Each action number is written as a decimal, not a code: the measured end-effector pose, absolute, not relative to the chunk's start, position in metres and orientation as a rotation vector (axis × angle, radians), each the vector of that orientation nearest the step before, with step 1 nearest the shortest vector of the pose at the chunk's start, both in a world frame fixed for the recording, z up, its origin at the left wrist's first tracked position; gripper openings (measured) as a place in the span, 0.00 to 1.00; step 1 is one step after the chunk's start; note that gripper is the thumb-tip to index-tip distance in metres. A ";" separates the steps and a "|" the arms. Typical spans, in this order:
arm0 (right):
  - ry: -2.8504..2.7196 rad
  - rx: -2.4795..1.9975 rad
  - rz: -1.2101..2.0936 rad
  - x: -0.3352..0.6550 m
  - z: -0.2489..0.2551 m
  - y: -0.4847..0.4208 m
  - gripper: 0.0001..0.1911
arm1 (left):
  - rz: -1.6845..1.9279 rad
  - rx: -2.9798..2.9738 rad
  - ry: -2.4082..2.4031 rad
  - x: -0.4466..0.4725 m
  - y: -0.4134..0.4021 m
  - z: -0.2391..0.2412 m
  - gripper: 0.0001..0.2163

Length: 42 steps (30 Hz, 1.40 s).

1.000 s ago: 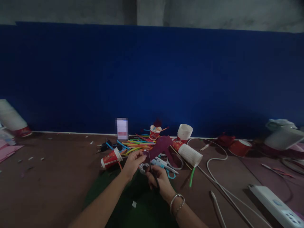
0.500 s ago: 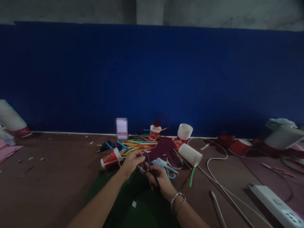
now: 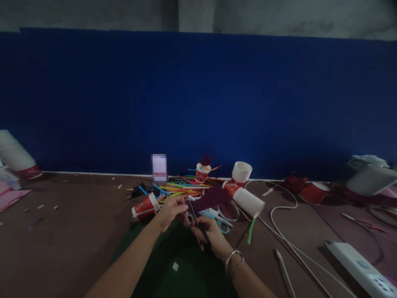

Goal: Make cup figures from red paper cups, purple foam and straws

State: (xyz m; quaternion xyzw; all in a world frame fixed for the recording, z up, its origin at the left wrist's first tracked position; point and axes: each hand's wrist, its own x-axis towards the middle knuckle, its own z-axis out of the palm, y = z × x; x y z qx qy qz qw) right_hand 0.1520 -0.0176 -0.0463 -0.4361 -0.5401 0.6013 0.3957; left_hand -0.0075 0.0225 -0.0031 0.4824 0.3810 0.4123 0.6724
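Note:
My left hand [image 3: 170, 210] pinches the near edge of a dark maroon paper piece [image 3: 211, 197] and holds it up above the brown table [image 3: 71, 231]. My right hand [image 3: 208, 233] is closed round the handles of dark scissors [image 3: 196, 218], whose blades meet the paper's edge right beside my left fingers. A silver bracelet [image 3: 234, 256] sits on my right wrist. Under both hands lies a dark green sheet [image 3: 173, 265].
Beyond the hands lie colourful straws [image 3: 178, 187], red paper cups [image 3: 144, 206] and stacked white cups [image 3: 249, 201]. A white cable [image 3: 281, 221] and a power strip [image 3: 361, 267] are at the right. A blue partition [image 3: 198, 103] closes the back. Pink paper [image 3: 10, 195] lies far left.
The maroon paper has tipped down and flatter. Both hands stay in place, the scissors working at the paper's edge.

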 end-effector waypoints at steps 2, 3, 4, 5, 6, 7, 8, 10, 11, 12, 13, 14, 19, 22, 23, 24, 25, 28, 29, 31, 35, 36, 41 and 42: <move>-1.365 -1.077 1.559 0.152 -0.045 -0.018 0.19 | 0.909 1.077 0.859 -0.007 0.023 -0.004 0.12; -1.361 -1.065 1.570 0.153 -0.044 -0.019 0.20 | 0.900 1.072 0.859 -0.007 0.023 -0.005 0.12; -1.356 -1.057 1.575 0.153 -0.043 -0.019 0.20 | 0.892 1.071 0.856 -0.007 0.022 -0.005 0.12; -1.350 -1.052 1.578 0.153 -0.042 -0.019 0.20 | 0.885 1.073 0.851 -0.007 0.022 -0.005 0.12; -1.348 -1.049 1.580 0.153 -0.042 -0.019 0.19 | 0.879 1.077 0.845 -0.007 0.022 -0.005 0.12; -1.350 -1.050 1.581 0.154 -0.042 -0.019 0.19 | 0.874 1.082 0.839 -0.007 0.022 -0.004 0.12; -1.356 -1.052 1.582 0.154 -0.043 -0.018 0.19 | 0.869 1.082 0.832 -0.008 0.022 -0.004 0.12; -1.380 -1.061 1.582 0.155 -0.044 -0.018 0.19 | 0.865 1.070 0.824 -0.009 0.022 -0.003 0.12; -1.390 -1.064 1.581 0.155 -0.045 -0.017 0.19 | 0.864 1.059 0.821 -0.009 0.022 -0.003 0.11; -1.397 -1.063 1.583 0.155 -0.045 -0.017 0.19 | 0.863 1.049 0.820 -0.010 0.022 -0.002 0.11; -1.399 -1.060 1.587 0.155 -0.045 -0.017 0.19 | 0.862 1.040 0.821 -0.011 0.022 -0.002 0.11; -1.399 -1.057 1.594 0.155 -0.045 -0.017 0.19 | 0.861 1.031 0.823 -0.011 0.022 -0.002 0.10; -1.412 -1.036 1.614 0.154 -0.043 -0.018 0.20 | 0.828 0.997 0.801 -0.014 0.024 -0.004 0.10; -1.447 -1.044 1.608 0.154 -0.041 -0.018 0.19 | 0.809 0.992 0.805 -0.016 0.025 -0.004 0.09; -1.457 -1.049 1.610 0.154 -0.041 -0.018 0.19 | 0.800 0.992 0.813 -0.017 0.025 -0.003 0.09; -1.464 -1.053 1.610 0.155 -0.040 -0.018 0.19 | 0.789 0.994 0.821 -0.017 0.026 -0.003 0.09; -1.472 -1.058 1.607 0.155 -0.039 -0.018 0.19 | 0.780 0.995 0.828 -0.018 0.026 -0.003 0.09; -1.501 -1.096 1.579 0.154 -0.040 -0.018 0.18 | 0.777 0.989 0.835 -0.019 0.027 -0.003 0.09; -1.501 -1.116 1.569 0.153 -0.041 -0.018 0.18 | 0.786 0.980 0.835 -0.018 0.027 -0.004 0.09; -1.462 -1.153 1.529 0.151 -0.044 -0.018 0.17 | 0.832 0.947 0.842 -0.016 0.028 -0.005 0.10; -1.333 -1.104 1.226 0.147 -0.046 -0.019 0.14 | 0.999 0.866 0.834 -0.007 0.028 -0.009 0.09; -1.287 -1.074 1.130 0.148 -0.045 -0.019 0.13 | 1.018 0.862 0.827 -0.005 0.027 -0.010 0.09; -1.071 -1.046 0.895 0.156 -0.048 -0.013 0.13 | 0.844 0.956 0.820 0.003 0.019 -0.012 0.10; -1.055 -1.054 0.887 0.158 -0.050 -0.011 0.13 | 0.764 1.000 0.830 0.003 0.017 -0.012 0.10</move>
